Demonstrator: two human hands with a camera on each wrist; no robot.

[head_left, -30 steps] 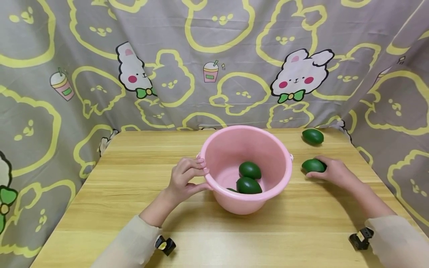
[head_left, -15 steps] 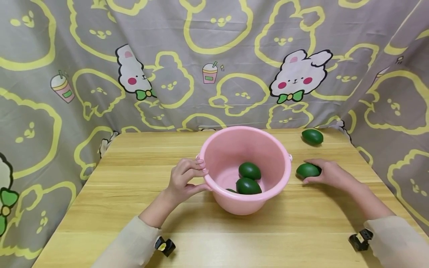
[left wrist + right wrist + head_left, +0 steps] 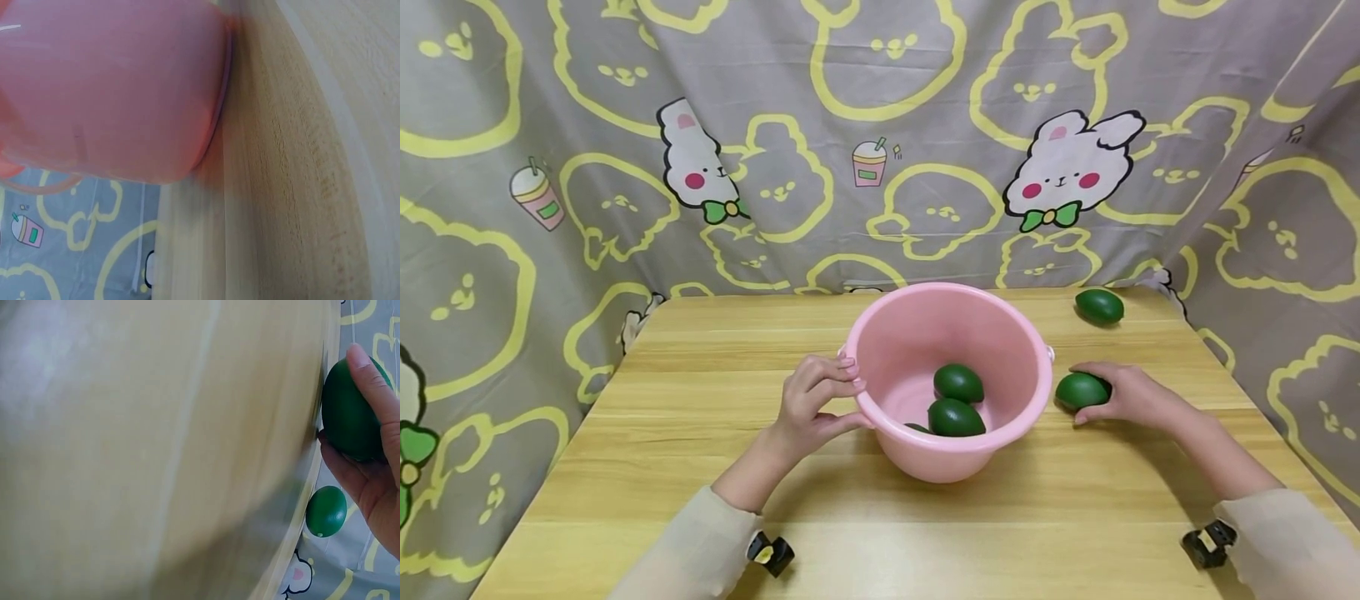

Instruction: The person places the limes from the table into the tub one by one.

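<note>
A pink plastic bucket (image 3: 940, 462) stands in the middle of the table, its mouth facing up toward me. Inside lie three dark green lemon-shaped fruits (image 3: 958, 382), the lowest mostly hidden by the near rim. My left hand (image 3: 816, 400) holds the bucket's rim on the left side, fingertips on the edge and thumb lower down. In the left wrist view only the bucket's outer wall (image 3: 119, 94) shows. To the right of the bucket my right hand (image 3: 1131, 398) grips another green lemon-shaped fruit (image 3: 1081, 391) between thumb and fingers. The right wrist view shows the thumb lying across this fruit (image 3: 350, 415).
One more green lemon-shaped fruit (image 3: 1100, 307) lies at the back right of the wooden table (image 3: 700, 467). A grey patterned curtain (image 3: 925, 225) hangs behind the table and along both sides. A white handle joint (image 3: 1050, 354) sticks out from the bucket's right rim.
My right hand has moved left and slightly toward me with the green lemon-shaped fruit, closer to the bucket. My left hand and the bucket have stayed in place.
</note>
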